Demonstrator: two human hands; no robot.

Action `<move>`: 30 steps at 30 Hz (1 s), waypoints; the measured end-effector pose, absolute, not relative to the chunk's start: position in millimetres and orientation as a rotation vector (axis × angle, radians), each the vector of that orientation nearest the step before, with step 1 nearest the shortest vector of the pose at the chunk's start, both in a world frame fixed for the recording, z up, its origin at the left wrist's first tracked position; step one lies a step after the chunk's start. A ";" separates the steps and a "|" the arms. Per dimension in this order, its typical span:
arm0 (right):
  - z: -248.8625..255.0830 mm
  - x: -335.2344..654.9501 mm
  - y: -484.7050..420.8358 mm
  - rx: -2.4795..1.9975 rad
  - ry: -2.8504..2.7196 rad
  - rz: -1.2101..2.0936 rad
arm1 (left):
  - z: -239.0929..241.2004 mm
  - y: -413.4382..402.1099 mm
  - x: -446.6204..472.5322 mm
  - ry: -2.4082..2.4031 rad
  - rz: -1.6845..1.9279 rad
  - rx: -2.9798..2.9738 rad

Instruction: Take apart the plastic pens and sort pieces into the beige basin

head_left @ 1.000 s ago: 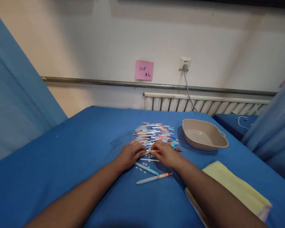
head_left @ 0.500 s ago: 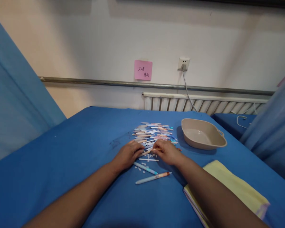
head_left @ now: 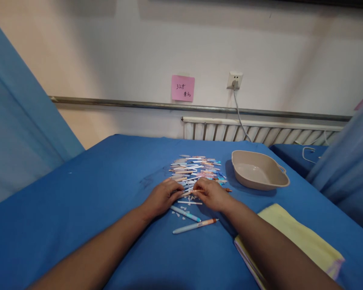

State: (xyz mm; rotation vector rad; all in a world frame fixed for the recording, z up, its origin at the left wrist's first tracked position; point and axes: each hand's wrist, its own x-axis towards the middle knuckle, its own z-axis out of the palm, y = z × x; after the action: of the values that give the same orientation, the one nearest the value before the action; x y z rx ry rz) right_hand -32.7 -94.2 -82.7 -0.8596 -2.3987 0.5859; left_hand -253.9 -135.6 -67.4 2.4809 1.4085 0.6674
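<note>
Both hands rest on the blue cloth at the near edge of a pile of pens and pen parts (head_left: pixel 196 169). My left hand (head_left: pixel 163 197) pinches a pale pen barrel (head_left: pixel 185 194) by its left end. My right hand (head_left: pixel 211 194) has its fingers closed on a thin orange-tipped refill (head_left: pixel 196 191) that meets the barrel between the hands. Two assembled pens lie just in front of my wrists: a light blue pen (head_left: pixel 186 214) and a pen with an orange end (head_left: pixel 195 226). Small white bits lie scattered around them.
A beige dish (head_left: pixel 259 170) stands right of the pile. A folded yellow cloth (head_left: pixel 302 241) lies at the near right. Blue curtains hang on both sides. A radiator, a socket with a cable and a pink note are on the wall behind.
The hands have stayed together at the pile's near edge with only small finger movements on the barrel and refill. The view shifted slightly.
</note>
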 end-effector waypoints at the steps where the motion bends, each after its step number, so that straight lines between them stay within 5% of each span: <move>1: -83.0 -33.2 -94.3 -0.862 -2.403 0.581 | -67.3 -135.9 -253.7 1.402 0.668 2.482; 30: -84.7 -26.9 -87.6 -0.837 -2.378 0.514 | -63.4 -137.1 -257.5 1.437 0.679 2.510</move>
State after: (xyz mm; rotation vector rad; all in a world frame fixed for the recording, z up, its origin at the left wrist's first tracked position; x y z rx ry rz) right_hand -26.9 -87.6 -84.7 -0.8369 -2.3780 0.5139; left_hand -257.5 -137.1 -63.4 2.5104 1.4372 0.6792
